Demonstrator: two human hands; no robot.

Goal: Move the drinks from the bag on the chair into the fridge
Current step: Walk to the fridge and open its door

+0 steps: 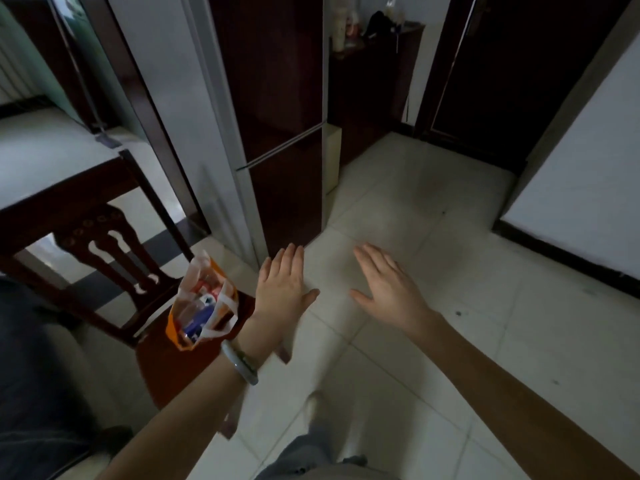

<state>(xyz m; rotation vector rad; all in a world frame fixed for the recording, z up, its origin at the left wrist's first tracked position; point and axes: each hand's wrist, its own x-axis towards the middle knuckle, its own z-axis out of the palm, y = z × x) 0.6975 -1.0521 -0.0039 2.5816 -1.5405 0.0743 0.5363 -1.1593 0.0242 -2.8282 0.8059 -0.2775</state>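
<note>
bag (202, 303) of drinks sits at front edge of chair (173, 362) seat, mouth up for reaching in. left hand (282, 292) and right hand (388, 289) flat, fingers straight, holding nothing. fridge (284, 133) doors closed.

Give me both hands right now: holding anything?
Left hand: open, fingers straight, holding nothing, beside the bag on the chair.
Right hand: open, fingers spread, holding nothing, over the floor.
</note>
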